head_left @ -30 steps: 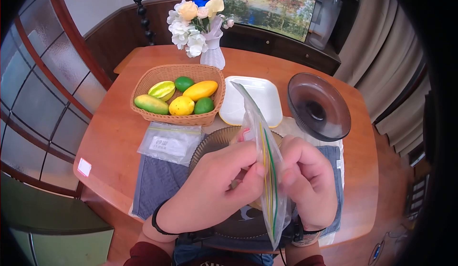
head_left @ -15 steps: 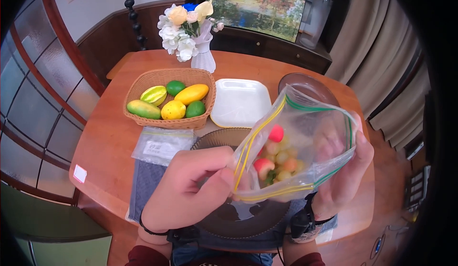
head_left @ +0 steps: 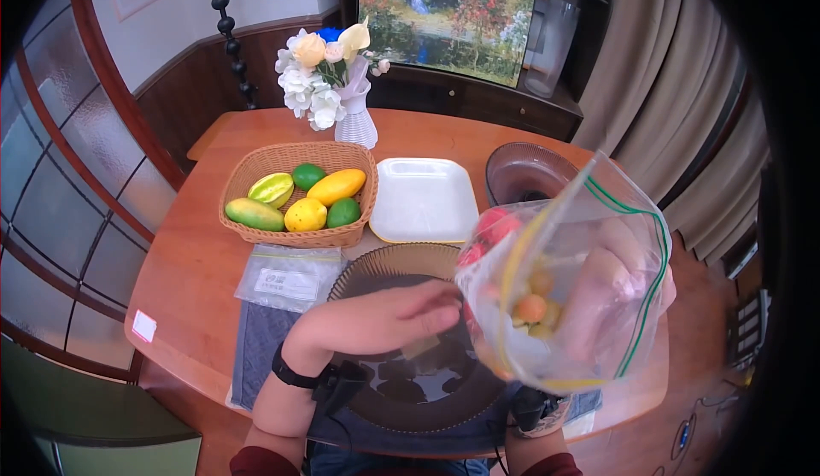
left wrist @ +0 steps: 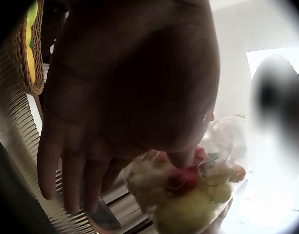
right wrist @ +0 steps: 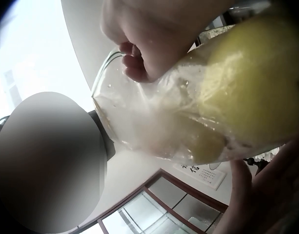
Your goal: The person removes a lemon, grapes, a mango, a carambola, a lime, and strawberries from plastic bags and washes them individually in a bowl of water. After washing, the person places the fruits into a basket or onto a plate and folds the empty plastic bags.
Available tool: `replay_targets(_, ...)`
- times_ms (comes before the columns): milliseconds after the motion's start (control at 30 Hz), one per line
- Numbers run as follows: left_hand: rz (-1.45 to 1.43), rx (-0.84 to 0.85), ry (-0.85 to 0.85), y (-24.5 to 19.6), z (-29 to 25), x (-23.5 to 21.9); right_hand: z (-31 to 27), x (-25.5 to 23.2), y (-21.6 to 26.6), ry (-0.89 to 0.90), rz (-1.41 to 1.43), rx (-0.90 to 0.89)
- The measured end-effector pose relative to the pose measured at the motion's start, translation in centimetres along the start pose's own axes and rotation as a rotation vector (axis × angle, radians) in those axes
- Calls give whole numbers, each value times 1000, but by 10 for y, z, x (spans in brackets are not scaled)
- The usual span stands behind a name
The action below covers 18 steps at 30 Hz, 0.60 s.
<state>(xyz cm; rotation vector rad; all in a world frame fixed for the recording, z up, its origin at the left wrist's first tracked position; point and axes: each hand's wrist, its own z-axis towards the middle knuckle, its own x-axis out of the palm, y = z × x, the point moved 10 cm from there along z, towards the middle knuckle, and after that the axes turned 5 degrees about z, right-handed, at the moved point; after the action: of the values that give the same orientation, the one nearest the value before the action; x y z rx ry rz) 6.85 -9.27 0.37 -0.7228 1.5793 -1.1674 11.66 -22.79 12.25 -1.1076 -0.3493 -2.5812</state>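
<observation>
My right hand [right wrist: 154, 39] grips the side of a clear zip bag [head_left: 478, 322] near its green-striped seal, with its curled fingers showing in the right wrist view. The bag is held up, its mouth spread toward the head camera. Inside are pale grapes [head_left: 542, 284], red fruit [head_left: 495, 224] and a large yellow-green fruit [right wrist: 257, 73]. My left hand [head_left: 389, 322] has its fingers stretched out, fingertips beside the bag's left side. Under both hands stands a ribbed brown glass bowl [head_left: 350, 271].
A wicker basket [head_left: 299, 238] of mangoes and other fruit stands at the left. Beside it are a white tray [head_left: 423, 194] and a second brown bowl [head_left: 521, 164]. A flat labelled zip bag [head_left: 286, 279] lies on a blue towel [head_left: 256, 348]. Behind is a white vase [head_left: 356, 127] of flowers.
The bag went from edge-on between both hands to spread wide, then moved right with my right hand. My left hand has let go of its edge and straightened its fingers.
</observation>
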Motion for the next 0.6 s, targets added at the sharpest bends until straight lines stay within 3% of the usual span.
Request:
replay_targets(100, -87, 85, 312, -7, 2, 29, -7, 2, -10, 36, -2, 41)
replay_targets(233, -154, 115, 329, -9, 0, 34, -11, 1, -15, 41, -23, 61)
replay_targets(300, -507, 68, 217, -5, 3, 28, -12, -2, -15, 22, -44, 61)
replay_targets(333, -505, 68, 216, -7, 4, 27, -12, -5, -14, 9, -58, 54)
replay_targets(400, -752, -146, 56, 13, 7, 15, -12, -14, -9, -39, -101, 45)
replay_targets(433, -753, -143, 48, 12, 8, 12, -11, -18, -5, -68, -129, 36)
replay_targets(500, -841, 48, -58, -1, 10, -11, -8, -31, 5, -147, -214, 12)
replay_targets(533, -839, 50, -63, 0, 10, -14, -6, -37, 11, -182, -259, -2)
replay_targets(600, -931, 170, -247, -1, 6, -38, -1, -49, 20, -228, -311, -6)
